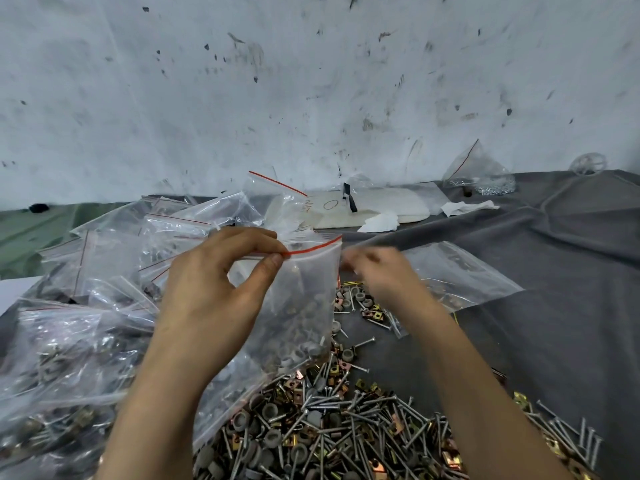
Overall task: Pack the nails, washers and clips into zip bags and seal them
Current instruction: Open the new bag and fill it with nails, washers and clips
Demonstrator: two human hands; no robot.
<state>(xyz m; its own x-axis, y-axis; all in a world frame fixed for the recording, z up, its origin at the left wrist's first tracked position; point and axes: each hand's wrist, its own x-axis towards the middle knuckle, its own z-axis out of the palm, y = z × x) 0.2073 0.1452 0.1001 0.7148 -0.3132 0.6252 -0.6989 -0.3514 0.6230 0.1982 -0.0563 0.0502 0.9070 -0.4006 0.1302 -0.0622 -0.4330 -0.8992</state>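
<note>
1. Sealing step, by the look of it: zip bag [301, 292] is held up over the near-centre loose pile [346, 420] of nails, washers and clips, with grey washers and a few nails sitting in its bottom corner
2. Left hand [221, 289] pinches the red zip strip [311, 249] between thumb and forefinger, roughly mid-width of the bag mouth
3. Right hand [384, 275] is just beside the bag's right top corner but motion-blurred; cannot tell if it grips the bag or is off it
4. To do it well: anchor the right corner with the right hand, keep the strip taut and level, then run the left pinch along it end to end
5. Strip bows upward on its right half, so that side is likely not mated; press there first
6. Keep contents hanging low, away from the track; a nail tip in the zip or through the film is the main risk
7. Squeeze-check the seal, then it can join the filled bags [69, 341] at left
</note>
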